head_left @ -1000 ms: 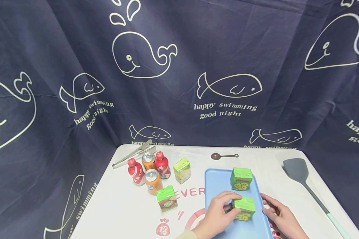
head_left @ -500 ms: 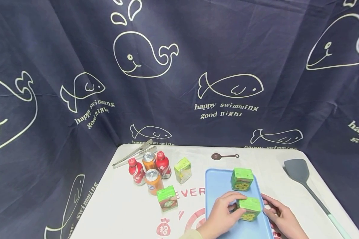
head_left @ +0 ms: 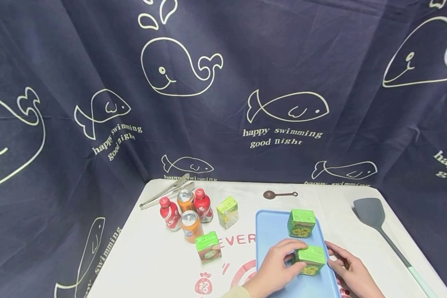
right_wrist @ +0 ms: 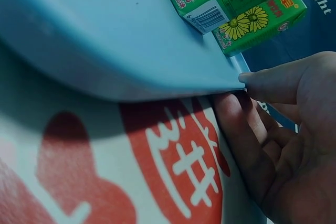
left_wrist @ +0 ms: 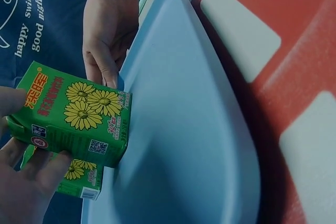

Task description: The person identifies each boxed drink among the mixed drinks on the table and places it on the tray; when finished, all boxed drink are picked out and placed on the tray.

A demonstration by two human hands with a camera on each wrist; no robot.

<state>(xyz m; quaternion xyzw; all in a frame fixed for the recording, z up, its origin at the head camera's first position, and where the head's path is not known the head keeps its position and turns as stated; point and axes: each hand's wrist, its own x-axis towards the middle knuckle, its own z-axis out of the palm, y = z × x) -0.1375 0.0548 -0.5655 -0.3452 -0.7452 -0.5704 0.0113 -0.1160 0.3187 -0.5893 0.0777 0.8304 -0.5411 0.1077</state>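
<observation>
- Your left hand (head_left: 277, 265): thumb and fingers pinching a green box-shaped drink carton with yellow flowers (head_left: 313, 255), located over the right side of the tray, nearer than its twin.
- Your right hand (head_left: 352, 269): thumb above and fingers below, pinching the right rim of a light-blue rectangular tray (head_left: 272, 225).
- Second green flower-printed carton (head_left: 301, 223): upright, far right of the tray, apart from the held one.
- Left of the tray: a yellow-green carton (head_left: 227, 213), farther; a green-and-brown carton (head_left: 208, 248), nearer.
- Far left, grouped: two red bottles (head_left: 169, 214) and two orange metal cans (head_left: 191, 227); metal tongs (head_left: 165, 193) behind.
- Far side, beyond the tray: a small brown spoon (head_left: 270, 195).
- Right: a grey-headed spatula (head_left: 370, 213) with a pale green handle end.
- Beneath all: a white surface (head_left: 145, 260) printed in red.
</observation>
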